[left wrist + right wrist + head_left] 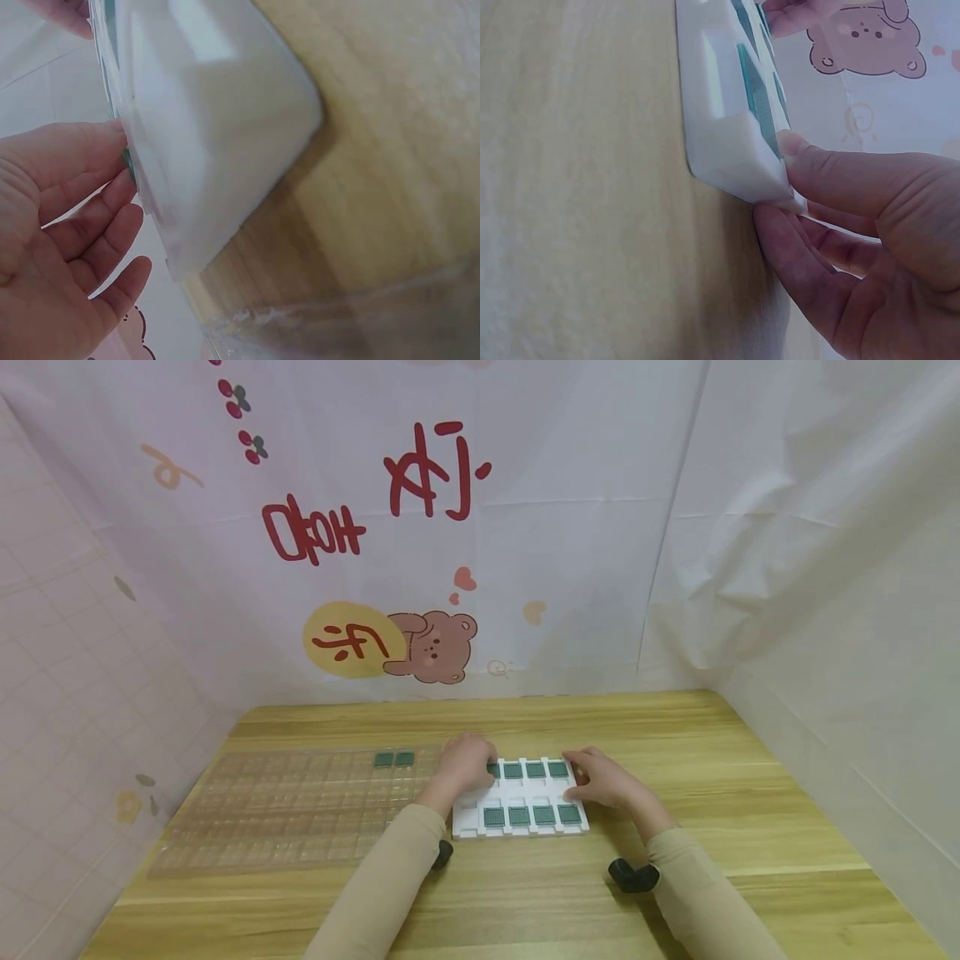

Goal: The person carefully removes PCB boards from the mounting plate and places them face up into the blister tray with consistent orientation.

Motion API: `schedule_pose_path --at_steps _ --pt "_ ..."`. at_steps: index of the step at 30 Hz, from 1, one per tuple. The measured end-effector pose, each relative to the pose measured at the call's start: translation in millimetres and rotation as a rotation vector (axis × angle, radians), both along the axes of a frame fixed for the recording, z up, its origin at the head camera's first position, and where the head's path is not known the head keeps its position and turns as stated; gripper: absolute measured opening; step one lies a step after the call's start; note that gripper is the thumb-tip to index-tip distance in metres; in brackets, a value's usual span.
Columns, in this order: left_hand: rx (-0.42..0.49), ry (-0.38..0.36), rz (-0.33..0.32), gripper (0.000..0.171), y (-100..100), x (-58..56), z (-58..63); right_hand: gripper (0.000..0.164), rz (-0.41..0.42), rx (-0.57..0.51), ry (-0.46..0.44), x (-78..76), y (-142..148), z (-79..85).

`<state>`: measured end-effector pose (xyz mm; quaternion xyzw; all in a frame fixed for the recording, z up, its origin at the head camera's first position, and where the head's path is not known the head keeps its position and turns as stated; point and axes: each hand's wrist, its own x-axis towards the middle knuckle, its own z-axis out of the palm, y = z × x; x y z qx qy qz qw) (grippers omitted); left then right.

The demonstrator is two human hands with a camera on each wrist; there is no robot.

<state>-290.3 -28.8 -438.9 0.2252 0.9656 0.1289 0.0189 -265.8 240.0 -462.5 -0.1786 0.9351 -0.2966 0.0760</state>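
Observation:
A white foam tray (517, 793) lies on the table with two rows of small green circuit boards (519, 816) in its slots. Over the tray's far left corner, my left hand (463, 764) pinches a green circuit board (129, 163) between thumb and index finger; its other fingers are loosely bent. Much of that board is hidden by the fingertips. My right hand (603, 779) grips the tray's right end, thumb on the top face beside a board and fingers against the end wall, as the right wrist view shows. At the near left, one slot of the tray holds no board.
A clear plastic tray (285, 810) with many compartments spreads over the left of the wooden table (712, 827). Two green boards (393, 759) sit in its far right compartments. A printed cloth (570, 527) hangs behind the table. Black wrist-camera mounts (633, 876) sit by both sleeves.

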Motion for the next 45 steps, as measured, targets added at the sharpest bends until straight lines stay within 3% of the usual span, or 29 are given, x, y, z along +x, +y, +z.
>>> schedule_pose_path --at_steps 14,24,34,45 --pt "0.098 -0.024 0.003 0.023 -1.8 -0.7 -0.9 0.072 0.004 -0.002 -0.003 1.5 -0.9 2.6" --pt "0.191 -0.027 -0.01 0.025 -5.5 2.2 6.0 0.071 0.003 0.001 0.005 1.0 -1.5 2.7" --pt "0.244 0.014 -0.047 0.023 -8.6 4.4 10.7 0.072 0.009 0.012 0.017 1.7 -1.0 3.7" --pt "0.297 0.026 -0.019 0.027 -11.7 12.0 23.1 0.072 0.017 0.013 0.019 1.7 -0.7 2.7"
